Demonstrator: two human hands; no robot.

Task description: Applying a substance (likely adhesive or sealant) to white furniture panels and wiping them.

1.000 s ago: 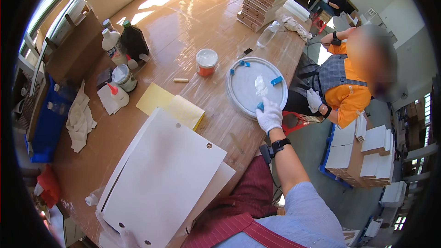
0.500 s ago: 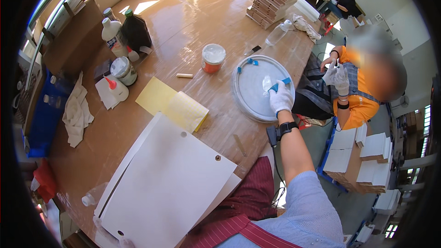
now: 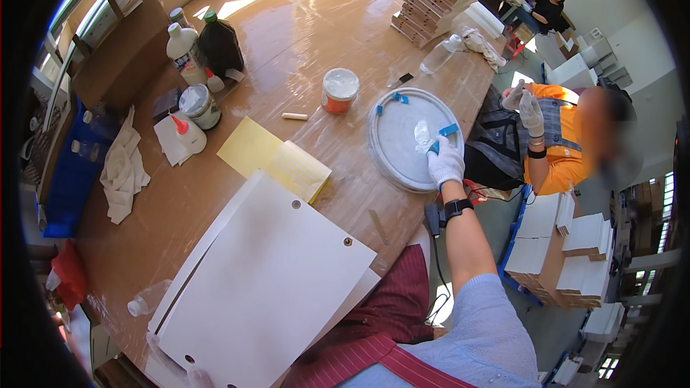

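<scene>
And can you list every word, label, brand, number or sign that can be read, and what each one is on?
White jug: a printed label on its side; I don't copy its wording or brand.
Jar: any lettering is too small to read.
Tub with a red lower part: no legible lettering.
Round white disc: no writing visible.
White panel: no writing visible.

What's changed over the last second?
The right hand reached farther in over the round lid, then drew back slightly, a blue piece moving along at its fingertips. The co-worker's hands, apart before, are now together in front of the chest. Unmoved: white panel, yellow sheet, tub.
</scene>
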